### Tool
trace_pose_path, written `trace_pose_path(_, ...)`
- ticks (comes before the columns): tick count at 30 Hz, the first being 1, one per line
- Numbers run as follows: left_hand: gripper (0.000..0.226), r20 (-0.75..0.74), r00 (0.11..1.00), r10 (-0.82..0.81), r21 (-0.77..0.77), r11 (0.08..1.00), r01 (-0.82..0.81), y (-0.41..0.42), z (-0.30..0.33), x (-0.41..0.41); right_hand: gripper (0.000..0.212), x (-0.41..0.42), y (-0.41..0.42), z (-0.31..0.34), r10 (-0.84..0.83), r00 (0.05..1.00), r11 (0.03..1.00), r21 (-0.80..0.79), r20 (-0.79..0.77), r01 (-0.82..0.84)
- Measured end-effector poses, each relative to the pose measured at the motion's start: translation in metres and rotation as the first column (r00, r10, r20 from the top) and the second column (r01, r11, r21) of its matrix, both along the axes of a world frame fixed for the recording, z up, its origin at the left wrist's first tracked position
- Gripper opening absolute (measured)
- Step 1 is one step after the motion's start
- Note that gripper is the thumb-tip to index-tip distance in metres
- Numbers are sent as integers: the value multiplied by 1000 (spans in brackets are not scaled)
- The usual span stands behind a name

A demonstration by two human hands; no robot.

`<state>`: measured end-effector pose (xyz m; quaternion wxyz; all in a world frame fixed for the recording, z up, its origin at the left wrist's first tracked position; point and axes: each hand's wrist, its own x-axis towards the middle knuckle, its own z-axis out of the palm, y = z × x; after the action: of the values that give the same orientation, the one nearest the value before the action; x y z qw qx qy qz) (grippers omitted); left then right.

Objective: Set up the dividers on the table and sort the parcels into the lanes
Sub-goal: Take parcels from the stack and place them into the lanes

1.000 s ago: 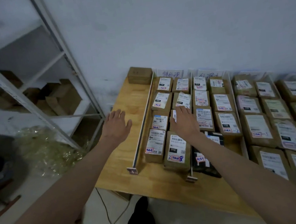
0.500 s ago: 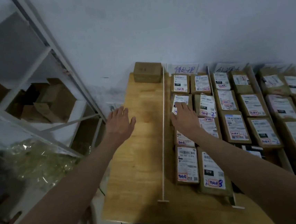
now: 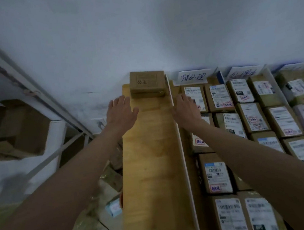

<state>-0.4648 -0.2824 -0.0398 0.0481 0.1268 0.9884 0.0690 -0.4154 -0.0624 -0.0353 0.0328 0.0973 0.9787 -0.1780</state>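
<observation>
A pale wooden table point(image 3: 152, 170) runs up the centre of the frame to a white wall point(image 3: 139, 32), with a white metal shelving unit point(image 3: 34, 92) holding cardboard at the left. A thin white divider point(image 3: 180, 141) splits a bare left lane, with one brown box point(image 3: 147, 83) at its far end, from rows of labelled parcels point(image 3: 218, 97) filling the right half. Both hands reach forward with fingers straight and spread, holding nothing: the left hand point(image 3: 120, 114) over the table's left edge just below the box, the right hand point(image 3: 185, 109) just right of the divider over the nearest parcels.
</observation>
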Motion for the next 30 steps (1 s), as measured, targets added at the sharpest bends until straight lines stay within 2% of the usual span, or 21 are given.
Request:
trace_pose_path(8, 56, 28, 1000, 1, 91, 996, -4, 19, -59, -92, 46, -90, -2, -49, 11, 998, 1000, -22, 67, -10)
trace_pose_path(14, 58, 57, 998, 25, 194, 980, -35, 31, -94, -134, 60, -141, 0, -84, 66, 992, 997, -44, 112, -62)
trace_pose_path(19, 44, -2, 993, 119, 440, 892, -106, 35, -99, -108, 43, -128, -18, -93, -63, 998, 989, -129, 32, 67)
trace_pose_path(22, 35, 61, 976, 211, 549, 809, -209, 20, -98, -79, 45, -96, -20, -92, -131, 991, 964, -234, 9, 130)
trace_pose_path(26, 66, 252, 951, 179, 625, 720, -301, 1, -101, -40, 66, -59, -31, -91, -243, 969, 824, -517, 51, 234)
trace_pose_path(28, 71, 286, 948, 143, 605, 740, -294, 0, -103, -23, 78, -48, -44, -89, -237, 966, 793, -555, 102, 253)
trace_pose_path(30, 72, 343, 928, 145, 572, 752, -328, 2, -106, -13, 72, -44, -55, -87, -246, 958, 777, -560, 149, 287)
